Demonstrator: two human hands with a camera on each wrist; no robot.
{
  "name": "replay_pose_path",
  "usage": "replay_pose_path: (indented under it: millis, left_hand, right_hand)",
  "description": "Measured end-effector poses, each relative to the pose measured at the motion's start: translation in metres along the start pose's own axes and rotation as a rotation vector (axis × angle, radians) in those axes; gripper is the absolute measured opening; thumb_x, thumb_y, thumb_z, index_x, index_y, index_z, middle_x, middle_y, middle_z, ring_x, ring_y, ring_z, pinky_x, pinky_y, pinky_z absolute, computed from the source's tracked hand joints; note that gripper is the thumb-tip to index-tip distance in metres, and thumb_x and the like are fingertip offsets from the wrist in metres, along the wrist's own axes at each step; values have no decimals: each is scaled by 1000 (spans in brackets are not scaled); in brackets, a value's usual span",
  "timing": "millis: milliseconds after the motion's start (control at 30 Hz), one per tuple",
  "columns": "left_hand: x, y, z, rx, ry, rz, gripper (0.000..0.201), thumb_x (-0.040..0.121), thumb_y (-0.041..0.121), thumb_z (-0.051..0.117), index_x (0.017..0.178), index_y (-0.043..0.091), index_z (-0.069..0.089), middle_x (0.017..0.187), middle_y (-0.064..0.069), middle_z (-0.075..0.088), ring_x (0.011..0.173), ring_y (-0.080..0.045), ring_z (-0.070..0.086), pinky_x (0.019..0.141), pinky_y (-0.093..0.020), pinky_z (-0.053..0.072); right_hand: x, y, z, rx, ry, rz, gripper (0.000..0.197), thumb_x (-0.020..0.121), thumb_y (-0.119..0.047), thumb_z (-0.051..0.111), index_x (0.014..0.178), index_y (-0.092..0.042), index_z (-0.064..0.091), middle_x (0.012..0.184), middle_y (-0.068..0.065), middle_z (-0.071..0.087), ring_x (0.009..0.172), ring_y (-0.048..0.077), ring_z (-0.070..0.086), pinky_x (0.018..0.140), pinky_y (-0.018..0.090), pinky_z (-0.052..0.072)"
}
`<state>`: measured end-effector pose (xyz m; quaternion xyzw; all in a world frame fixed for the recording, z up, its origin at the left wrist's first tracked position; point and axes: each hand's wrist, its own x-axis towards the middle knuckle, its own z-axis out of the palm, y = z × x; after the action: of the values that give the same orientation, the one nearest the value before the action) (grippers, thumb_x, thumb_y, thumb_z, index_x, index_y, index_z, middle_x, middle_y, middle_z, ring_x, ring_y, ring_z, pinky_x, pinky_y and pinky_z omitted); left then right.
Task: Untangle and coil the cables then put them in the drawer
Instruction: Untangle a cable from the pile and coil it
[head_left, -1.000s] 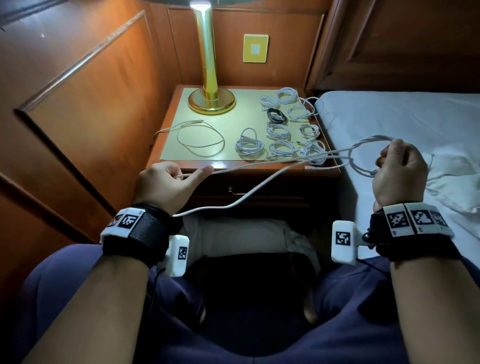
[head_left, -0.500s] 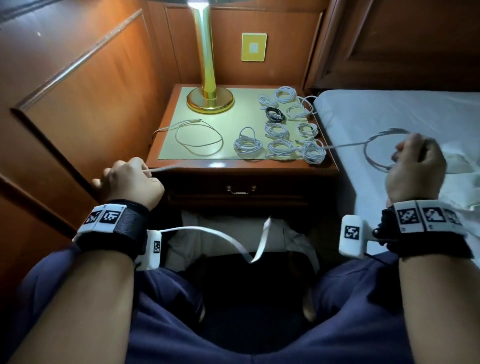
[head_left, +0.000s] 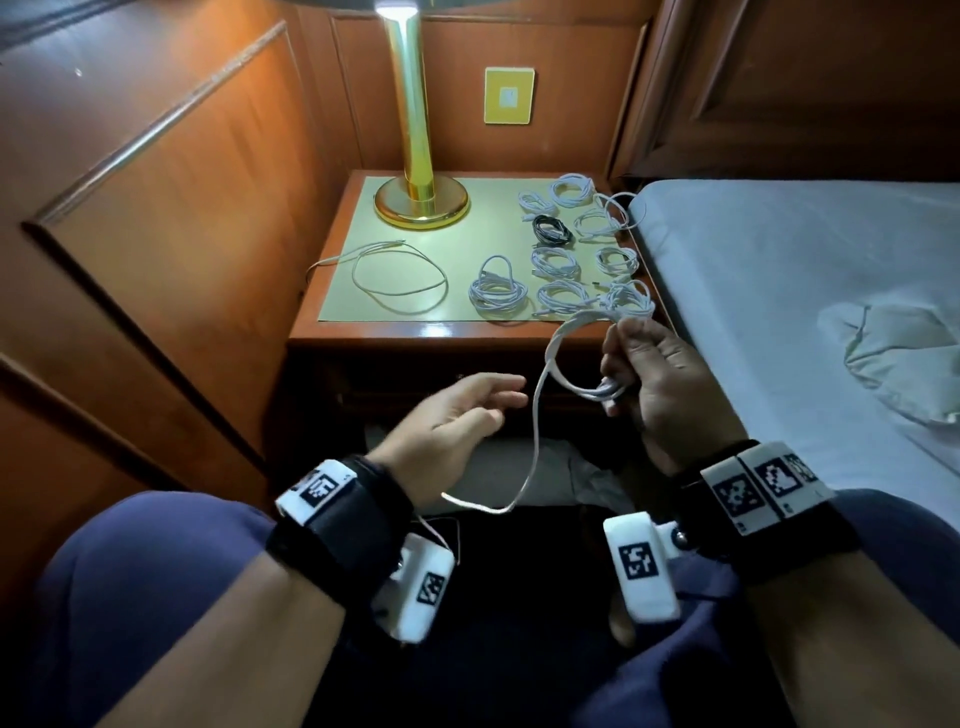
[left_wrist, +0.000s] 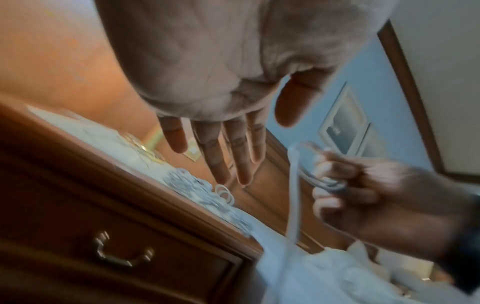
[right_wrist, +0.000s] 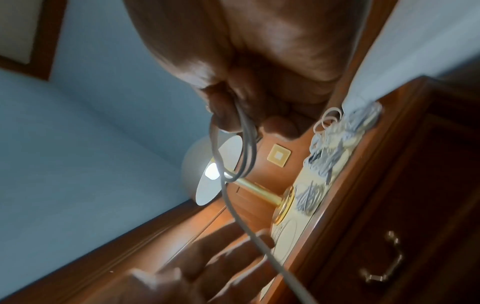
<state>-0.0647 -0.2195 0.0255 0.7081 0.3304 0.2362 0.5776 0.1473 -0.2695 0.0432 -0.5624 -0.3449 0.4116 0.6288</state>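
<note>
The right hand (head_left: 654, 384), just right of centre in the head view, pinches a small coil of the white cable (head_left: 540, 415) between curled fingers, a couple of loops already gathered there. From that grip the loose tail drops down the middle of the frame and curls toward the lap. The left hand (head_left: 457, 415), left of centre, is open with fingers relaxed, holding nothing; half a second ago it was out at the left edge closed on the cable's far end, so it has let go and come in, I'd say to feed the next loop. Above the hands, the bench (head_left: 363, 332) carries the finished coils (head_left: 571, 254) at its upper right, one slack cable (head_left: 400, 280) still uncoiled near the lamp (head_left: 421, 171). The drawer (left_wrist: 124, 253) below looks closed, so stowing remains.
</note>
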Motion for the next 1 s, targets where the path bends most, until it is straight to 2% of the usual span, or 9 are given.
replay_pose_path:
  millis: [100, 167, 267, 400, 533, 633, 767, 900, 1000]
  left_hand:
    - [-1, -3, 22, -38, -57, 6, 41, 92, 29, 52, 128, 12, 58, 108, -6, 74, 109, -20, 66, 99, -25, 48]
    - [1, -9, 23, 75, -31, 17, 18, 97, 26, 56, 109, 17, 66, 81, 5, 72, 77, -22, 68, 78, -36, 54]
    - [10, -20, 5, 124, 224, -5, 11, 96, 23, 63, 87, 17, 67, 59, 12, 53, 51, -8, 48, 51, -32, 48]
    - [15, -22, -19, 360, 449, 92, 13, 88, 26, 74, 78, 20, 67, 60, 10, 50, 54, -3, 43, 57, -16, 38]
    - [12, -15, -3, 614, 305, 406, 8, 85, 19, 76, 81, 13, 71, 75, 7, 65, 72, -6, 61, 71, -19, 49]
    - [11, -11, 8, 505, 236, 517, 8, 86, 13, 75, 81, 9, 71, 78, 4, 66, 75, -8, 63, 71, -20, 51]
    - [9, -7, 7, 373, 332, 520, 15, 87, 19, 75, 81, 7, 69, 76, 2, 67, 70, -11, 63, 68, -25, 52]
    - [12, -12, 1, 341, 429, 433, 25, 85, 31, 77, 77, 9, 65, 67, -2, 64, 59, -18, 55, 57, -30, 48]
    - [13, -12, -2, 350, 439, 398, 24, 85, 30, 75, 79, 10, 66, 68, 0, 65, 60, -12, 57, 57, -22, 47]
  right_hand:
    - [-4, 0, 10, 153, -53, 119, 30, 107, -24, 39, 82, -15, 53, 54, -5, 40, 49, 9, 36, 50, 28, 29]
    - [-4, -3, 10, 218, -33, 208, 31, 106, -31, 39, 82, -17, 52, 54, -7, 39, 44, 7, 33, 51, 27, 31]
    - [4, -8, -8, 281, 128, 309, 31, 107, -37, 38, 84, -20, 51, 53, -9, 41, 35, 5, 26, 55, 27, 31]
    - [10, -9, -28, 249, 232, 342, 28, 105, -37, 44, 86, -22, 59, 60, -10, 53, 36, 4, 30, 55, 25, 30]
    - [-4, -2, -3, -165, 57, 12, 24, 103, -25, 52, 92, -13, 69, 76, -1, 73, 44, 7, 43, 45, 21, 35]
    - [-12, 9, 9, -574, -130, -233, 23, 100, -27, 58, 87, -16, 73, 79, -4, 75, 54, 1, 55, 58, 22, 45]
    - [-18, 18, 14, -624, -422, -101, 32, 103, -27, 52, 80, -14, 70, 70, 0, 72, 68, 22, 64, 74, 39, 50]
    - [-18, 15, 19, -357, -409, 96, 36, 106, -22, 44, 81, -6, 64, 53, -5, 52, 49, 4, 45, 55, 18, 38]
    - [-19, 12, 19, -342, -410, 160, 41, 104, -36, 46, 75, -12, 62, 61, 0, 45, 55, 9, 40, 57, 24, 32]
